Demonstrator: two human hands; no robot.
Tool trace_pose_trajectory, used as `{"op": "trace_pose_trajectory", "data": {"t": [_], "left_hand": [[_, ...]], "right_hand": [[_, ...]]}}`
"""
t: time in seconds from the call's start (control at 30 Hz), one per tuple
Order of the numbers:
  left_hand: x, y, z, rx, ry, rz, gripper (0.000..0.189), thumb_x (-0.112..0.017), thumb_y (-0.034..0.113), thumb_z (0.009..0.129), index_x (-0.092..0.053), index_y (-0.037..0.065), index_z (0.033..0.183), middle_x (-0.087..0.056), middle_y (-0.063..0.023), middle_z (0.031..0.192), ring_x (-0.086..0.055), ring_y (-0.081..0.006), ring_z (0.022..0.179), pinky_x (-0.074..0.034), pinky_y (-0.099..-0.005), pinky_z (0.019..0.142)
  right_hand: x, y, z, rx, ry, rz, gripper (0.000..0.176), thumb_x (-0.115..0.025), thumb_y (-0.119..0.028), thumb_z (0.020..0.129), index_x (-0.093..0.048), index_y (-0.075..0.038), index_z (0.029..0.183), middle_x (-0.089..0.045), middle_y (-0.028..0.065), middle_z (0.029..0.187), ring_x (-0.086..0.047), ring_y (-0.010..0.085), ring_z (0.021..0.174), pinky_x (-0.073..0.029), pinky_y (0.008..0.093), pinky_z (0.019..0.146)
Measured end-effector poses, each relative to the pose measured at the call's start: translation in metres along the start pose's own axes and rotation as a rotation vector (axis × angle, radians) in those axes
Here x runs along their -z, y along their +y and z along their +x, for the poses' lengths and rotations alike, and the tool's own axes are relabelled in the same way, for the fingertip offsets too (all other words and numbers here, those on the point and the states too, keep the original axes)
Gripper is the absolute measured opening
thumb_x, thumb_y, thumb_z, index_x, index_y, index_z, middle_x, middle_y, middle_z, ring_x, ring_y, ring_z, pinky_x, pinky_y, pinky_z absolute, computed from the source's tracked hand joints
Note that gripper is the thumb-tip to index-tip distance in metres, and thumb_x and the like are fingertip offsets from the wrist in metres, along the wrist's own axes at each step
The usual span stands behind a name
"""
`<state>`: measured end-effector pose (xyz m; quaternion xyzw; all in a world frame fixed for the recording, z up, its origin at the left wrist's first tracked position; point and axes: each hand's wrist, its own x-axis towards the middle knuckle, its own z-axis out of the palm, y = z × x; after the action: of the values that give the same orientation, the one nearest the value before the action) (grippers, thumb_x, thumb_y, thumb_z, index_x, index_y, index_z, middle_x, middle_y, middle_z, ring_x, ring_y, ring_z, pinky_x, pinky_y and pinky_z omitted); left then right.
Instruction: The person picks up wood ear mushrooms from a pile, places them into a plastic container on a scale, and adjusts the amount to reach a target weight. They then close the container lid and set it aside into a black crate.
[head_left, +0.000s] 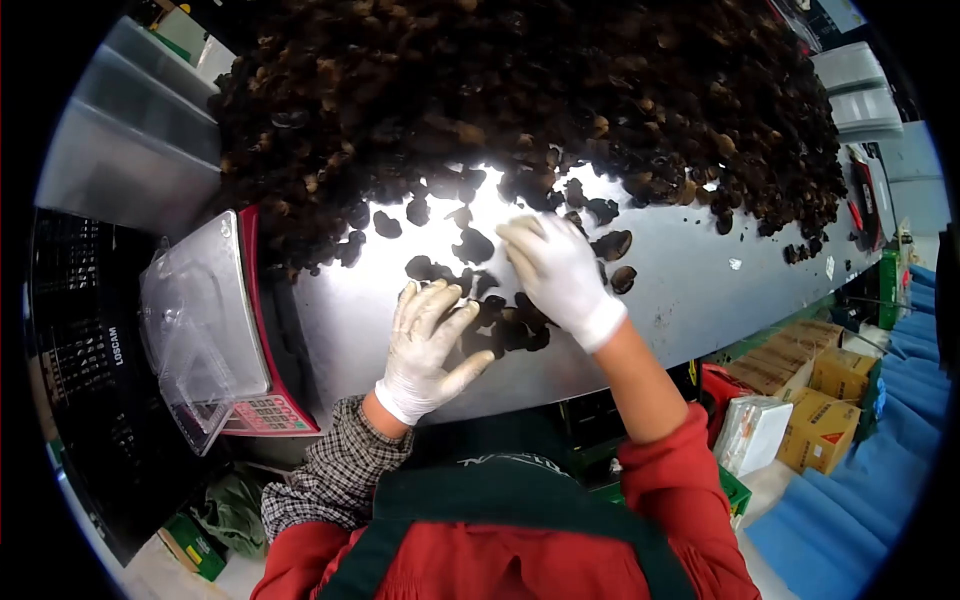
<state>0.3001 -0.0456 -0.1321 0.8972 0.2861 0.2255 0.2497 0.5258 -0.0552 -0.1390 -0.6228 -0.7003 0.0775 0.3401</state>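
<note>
A large heap of dark brown mushrooms [500, 90], which look like wood ears, covers the far side of the metal table [690, 290]. Several loose mushrooms [473, 246] lie scattered in front of it. My left hand [428, 348], in a white glove, is palm-side partly up with fingers apart, beside a small cluster of mushrooms [520, 325]. Nothing shows in its fingers. Just right of the loose pieces, my white-gloved right hand [560, 272] hovers or rests with fingers stretched toward the left. No piece is visible in it; its fingertips' undersides are hidden.
A red-framed scale [250, 330] with a clear plastic container [195, 385] stands at left, near a black crate [85, 345]. Stacked plastic tubs [140, 140] are behind it. Cardboard boxes [815, 430] and blue sheeting [860, 500] lie below the table's right edge.
</note>
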Motion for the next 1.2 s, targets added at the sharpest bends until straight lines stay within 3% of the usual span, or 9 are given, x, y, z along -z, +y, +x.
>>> {"op": "trace_pose_trajectory", "data": {"t": [0.27, 0.37, 0.47, 0.7, 0.77, 0.8, 0.87, 0.97, 1.2], "left_hand": [[0.03, -0.027, -0.02, 0.172, 0.187, 0.093, 0.04, -0.073, 0.011, 0.073, -0.062, 0.002, 0.11, -0.056, -0.0165, 0.117, -0.052, -0.0341, 0.113, -0.04, -0.0452, 0.1], [0.023, -0.03, -0.021, 0.232, 0.21, 0.047, 0.038, -0.072, 0.011, 0.075, -0.062, 0.002, 0.112, -0.055, -0.0172, 0.121, -0.052, -0.0347, 0.114, -0.041, -0.0429, 0.099], [0.017, -0.035, -0.014, 0.243, 0.232, 0.003, 0.04, -0.072, 0.011, 0.076, -0.062, 0.002, 0.114, -0.053, -0.0181, 0.126, -0.051, -0.0344, 0.115, -0.041, -0.0415, 0.099], [-0.001, -0.052, 0.008, 0.164, 0.153, 0.008, 0.052, -0.072, 0.016, 0.078, -0.055, 0.002, 0.125, -0.042, -0.0237, 0.138, -0.046, -0.0364, 0.12, -0.039, -0.0442, 0.102], [-0.012, -0.053, 0.018, 0.145, 0.073, 0.012, 0.062, -0.073, 0.028, 0.078, -0.052, 0.003, 0.131, -0.034, -0.0243, 0.145, -0.038, -0.037, 0.127, -0.032, -0.0488, 0.106], [-0.017, -0.052, 0.024, 0.127, 0.029, 0.038, 0.067, -0.073, 0.033, 0.078, -0.05, 0.004, 0.133, -0.031, -0.0244, 0.147, -0.035, -0.0372, 0.13, -0.028, -0.0508, 0.108], [-0.027, -0.049, 0.033, 0.08, -0.105, 0.182, 0.074, -0.062, 0.054, 0.083, -0.045, 0.009, 0.138, -0.03, -0.0224, 0.147, -0.03, -0.0381, 0.133, -0.015, -0.055, 0.113], [-0.021, -0.043, 0.027, 0.006, -0.292, 0.052, 0.073, -0.059, 0.057, 0.084, -0.047, 0.008, 0.136, -0.041, -0.0189, 0.138, -0.034, -0.0371, 0.132, -0.018, -0.0558, 0.112], [-0.006, -0.038, -0.014, 0.066, -0.076, -0.067, 0.086, -0.066, 0.061, 0.076, -0.043, 0.006, 0.139, -0.034, -0.0227, 0.144, -0.032, -0.0411, 0.133, -0.027, -0.0517, 0.11]], "right_hand": [[-0.071, -0.013, 0.075, -0.115, -0.537, -0.308, 0.018, -0.059, -0.009, 0.079, -0.064, -0.006, 0.096, -0.06, 0.0161, 0.101, -0.065, 0.0296, 0.087, -0.055, 0.0385, 0.074], [-0.076, -0.002, 0.076, -0.149, -0.456, -0.24, 0.016, -0.06, -0.008, 0.079, -0.064, -0.004, 0.095, -0.061, 0.0159, 0.098, -0.065, 0.0261, 0.079, -0.054, 0.0368, 0.071], [-0.025, 0.01, 0.066, -0.365, -0.33, 0.33, 0.012, -0.056, -0.005, 0.08, -0.063, -0.001, 0.088, -0.062, 0.0108, 0.094, -0.062, 0.0221, 0.081, -0.051, 0.0309, 0.074], [0.174, 0.022, -0.16, -1.077, 0.112, 0.384, 0.01, -0.061, -0.011, 0.086, -0.061, -0.002, 0.084, -0.057, 0.0003, 0.073, -0.05, 0.0075, 0.062, -0.041, 0.0231, 0.056], [0.196, 0.028, -0.243, -1.118, -0.053, -0.22, 0.018, -0.062, -0.016, 0.087, -0.066, 0.001, 0.089, -0.065, 0.0134, 0.086, -0.063, 0.0261, 0.082, -0.049, 0.0326, 0.075], [0.198, 0.014, -0.253, -1.066, -0.196, -0.572, 0.017, -0.062, -0.014, 0.086, -0.067, 0.0, 0.094, -0.065, 0.0169, 0.099, -0.061, 0.0315, 0.097, -0.048, 0.0375, 0.087], [0.189, 0.019, -0.256, -0.954, 0.036, -0.363, 0.014, -0.063, -0.01, 0.084, -0.067, -0.001, 0.094, -0.062, 0.0188, 0.108, -0.059, 0.0316, 0.104, -0.046, 0.0387, 0.091], [0.133, 0.021, -0.182, -0.684, 0.099, -0.193, 0.02, -0.061, -0.005, 0.082, -0.065, -0.003, 0.102, -0.061, 0.0184, 0.109, -0.057, 0.0344, 0.105, -0.045, 0.0399, 0.093], [0.024, -0.015, -0.101, -0.401, 0.02, -0.083, 0.046, -0.053, 0.006, 0.07, -0.061, -0.004, 0.114, -0.056, 0.0185, 0.112, -0.053, 0.0376, 0.104, -0.045, 0.0434, 0.093]]}}
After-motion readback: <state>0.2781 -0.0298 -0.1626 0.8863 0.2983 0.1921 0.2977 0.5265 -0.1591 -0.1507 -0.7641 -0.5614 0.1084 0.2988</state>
